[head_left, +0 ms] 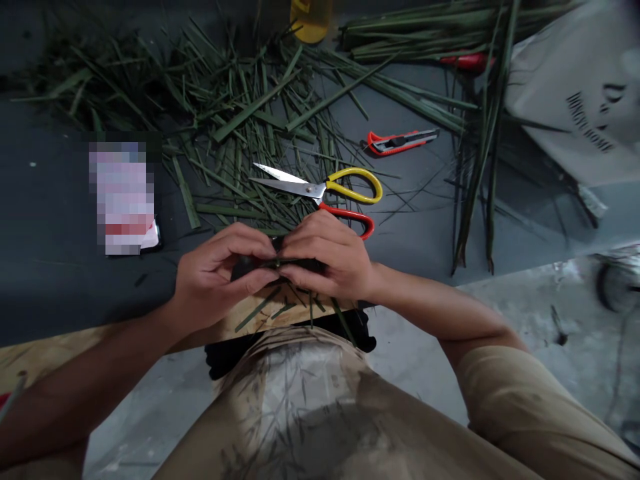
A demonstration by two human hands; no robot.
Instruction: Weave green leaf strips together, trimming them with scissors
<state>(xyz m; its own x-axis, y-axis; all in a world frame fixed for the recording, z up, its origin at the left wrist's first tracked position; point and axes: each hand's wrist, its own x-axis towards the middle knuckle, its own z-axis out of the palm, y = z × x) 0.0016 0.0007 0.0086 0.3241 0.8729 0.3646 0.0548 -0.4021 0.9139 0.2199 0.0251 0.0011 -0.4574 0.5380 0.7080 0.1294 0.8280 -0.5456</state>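
My left hand [219, 275] and my right hand [325, 257] pinch a small, dark bundle of green leaf strips [277, 265] between their fingers, just above the table's near edge. Much of the bundle is hidden by my fingers, so its exact shape is unclear. Several loose strips hang below it. Right behind my right hand lie yellow-and-red-handled steel scissors [320, 190], open and not touching it. Cut green leaf strips [235, 127] are scattered across the dark table [45, 227] beyond my hands.
An orange utility knife [400, 141] lies right of the scissors. Long palm-like leaves [480, 153] lie at the right, near a white printed bag [575, 93]. A blurred packet [123, 200], a yellow bottle [311, 17] and a red handle [467, 61] are also there. A wooden board [260, 317] lies before my lap.
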